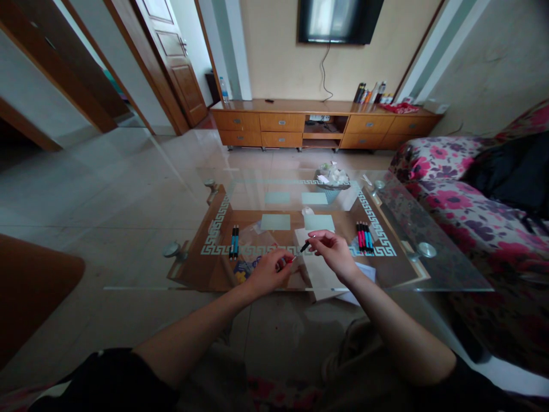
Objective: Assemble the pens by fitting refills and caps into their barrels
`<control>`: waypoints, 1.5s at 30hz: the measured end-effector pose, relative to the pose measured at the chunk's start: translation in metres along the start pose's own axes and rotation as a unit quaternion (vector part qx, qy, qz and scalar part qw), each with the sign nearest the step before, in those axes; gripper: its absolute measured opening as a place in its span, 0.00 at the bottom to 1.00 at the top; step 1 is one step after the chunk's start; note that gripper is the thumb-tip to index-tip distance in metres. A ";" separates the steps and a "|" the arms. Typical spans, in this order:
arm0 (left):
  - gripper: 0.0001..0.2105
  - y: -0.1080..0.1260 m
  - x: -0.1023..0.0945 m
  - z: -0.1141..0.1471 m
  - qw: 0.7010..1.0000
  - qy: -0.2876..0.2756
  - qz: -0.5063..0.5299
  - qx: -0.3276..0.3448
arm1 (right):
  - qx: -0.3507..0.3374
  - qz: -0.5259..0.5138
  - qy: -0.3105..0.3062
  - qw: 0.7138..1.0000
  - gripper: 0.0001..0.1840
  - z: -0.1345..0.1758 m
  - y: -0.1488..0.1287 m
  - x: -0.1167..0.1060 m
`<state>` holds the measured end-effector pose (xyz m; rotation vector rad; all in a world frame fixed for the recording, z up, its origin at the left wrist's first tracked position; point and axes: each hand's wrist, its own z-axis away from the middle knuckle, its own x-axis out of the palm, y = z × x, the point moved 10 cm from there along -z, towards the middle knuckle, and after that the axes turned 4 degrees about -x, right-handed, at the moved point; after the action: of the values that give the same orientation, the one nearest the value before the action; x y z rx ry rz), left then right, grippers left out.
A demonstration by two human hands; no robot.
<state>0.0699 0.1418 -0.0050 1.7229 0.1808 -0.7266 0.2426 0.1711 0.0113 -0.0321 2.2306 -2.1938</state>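
Note:
Over the near part of the glass table, my left hand [269, 271] is closed, with fingertips pinching a small piece with a red part [293, 260], mostly hidden by the fingers. Close to its right, my right hand [332, 254] pinches a slim black pen part [305, 246], tilted down toward the left hand. Whether the two pieces touch, I cannot tell. Left of my hands lie two blue-and-black pens [234, 242] side by side. On the right is a row of several pink and blue pens with black ends [364, 237].
The glass table top [450, 274] has metal supports and a lower shelf with papers and packets. Behind the table stands a basket [329, 194] heaped with crumpled white material. A floral sofa [454, 206] is at right; a wooden TV cabinet [283, 122] lines the far wall.

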 end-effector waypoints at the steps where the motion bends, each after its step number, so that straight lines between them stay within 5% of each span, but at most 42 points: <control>1: 0.08 0.000 -0.001 0.000 1.000 0.002 -0.002 0.000 | 0.004 -0.003 -0.002 1.000 0.20 0.000 0.001 0.000; 16: 0.11 0.004 -0.009 -0.001 0.999 0.028 0.009 -0.012 | 0.036 -0.009 -0.051 0.998 0.19 0.003 0.012 0.011; 28: 0.11 0.013 -0.016 -0.001 0.998 0.049 -0.002 0.040 | -0.030 0.065 -0.094 0.993 0.15 0.002 0.007 0.015; 45: 0.07 0.013 -0.021 0.000 0.996 0.069 -0.049 0.040 | -0.028 0.145 -0.126 0.981 0.17 0.006 0.010 0.022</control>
<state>0.0591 0.1432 0.0176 1.8526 0.3375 -0.6956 0.2206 0.1650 0.0017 0.0137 2.0149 -1.8640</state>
